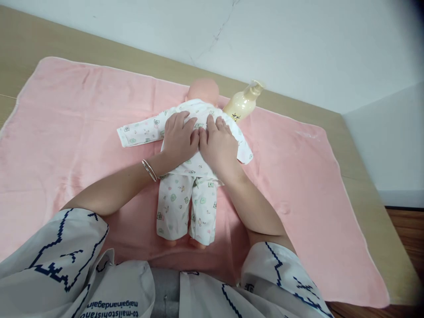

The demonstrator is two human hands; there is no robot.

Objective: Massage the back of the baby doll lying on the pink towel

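Note:
A baby doll point(203, 90) lies face down, dressed in a white printed top point(145, 131) and matching trousers point(175, 205). My left hand point(180, 138) rests flat on the left side of the doll's back, its fingers stretched toward the shoulders. On the right side of the back lies my right hand point(219, 145), also spread flat, with the two thumbs close together at the middle. Neither hand holds anything. The doll's hands are hidden by the long sleeves, and its feet show a little below the trouser legs.
Under the doll a pink blanket point(291, 198) covers most of the wooden table point(367, 207). A cream pump bottle point(243, 102) lies tilted beside the doll's head, near the wall point(281, 53). The table's right edge drops to a brown wooden floor point(406, 225).

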